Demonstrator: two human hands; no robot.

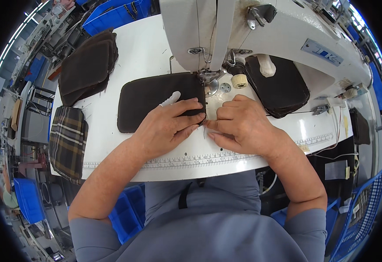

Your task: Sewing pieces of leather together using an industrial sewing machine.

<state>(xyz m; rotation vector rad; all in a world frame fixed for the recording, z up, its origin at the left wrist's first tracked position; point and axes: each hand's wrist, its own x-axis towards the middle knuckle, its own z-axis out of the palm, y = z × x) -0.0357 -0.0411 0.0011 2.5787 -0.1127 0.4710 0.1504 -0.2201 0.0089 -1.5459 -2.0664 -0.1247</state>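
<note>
A dark brown fabric panel [145, 98] with rounded corners lies flat on the white sewing table, its right edge by the presser foot [209, 81] of the sewing machine [260, 35]. My left hand [167, 124] rests over the panel's near right part, its fingers and thumb closed on the edge close to the corner. One of its fingers wears a white finger cot [171, 98] and points away from me. Fingers curled, my right hand [243, 124] meets that corner from the right with its fingertips. A short dark thread hangs beside the fingertips.
Stacked dark panels [88, 63] lie at the far left, plaid pieces [68, 142] nearer on the left. More dark panels [280, 87] sit under the machine arm. A ruler strip [178, 163] follows the table's front edge. A blue bin [114, 15] stands behind.
</note>
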